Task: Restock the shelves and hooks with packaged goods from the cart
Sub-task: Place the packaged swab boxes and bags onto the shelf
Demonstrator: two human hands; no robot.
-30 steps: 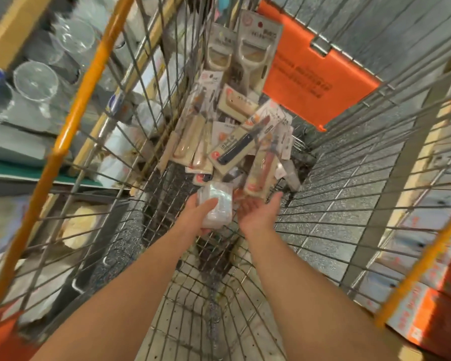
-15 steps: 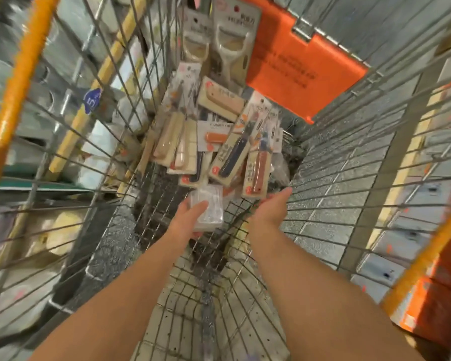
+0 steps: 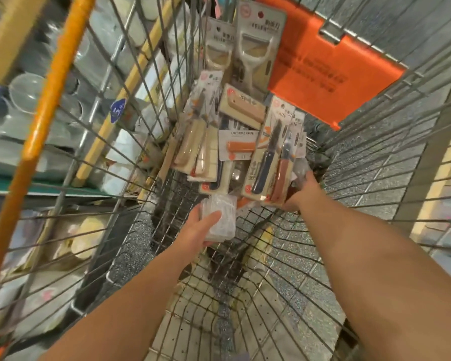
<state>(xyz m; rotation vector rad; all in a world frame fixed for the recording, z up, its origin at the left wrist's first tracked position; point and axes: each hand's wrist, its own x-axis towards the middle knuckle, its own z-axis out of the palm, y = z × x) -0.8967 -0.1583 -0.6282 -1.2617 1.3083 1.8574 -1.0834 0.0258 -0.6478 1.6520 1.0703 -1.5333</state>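
Both my arms reach down into a wire cart (image 3: 331,238). My left hand (image 3: 199,226) holds a small clear plastic packet (image 3: 223,217), thumb across its front. At the cart's far end lies a pile of carded goods: folding knives (image 3: 267,157), wooden-handled knives (image 3: 193,142) and peelers (image 3: 255,48). My right hand (image 3: 301,191) reaches under the right edge of that pile, beside the red-handled knife card (image 3: 281,173); a clear wrapper (image 3: 301,168) sits at its fingers. Its fingertips are hidden by the cards.
An orange plastic flap (image 3: 333,74) hangs on the cart's far wall. An orange rail (image 3: 44,108) runs along the cart's left rim. Shelves with glass bowls (image 3: 26,89) and white goods stand to the left. Grey speckled tiled floor shows through the wires.
My right hand has moved forward and right, from open palm beside the packet to under the knife cards. The left hand keeps holding the clear packet. My view has come closer to the pile.
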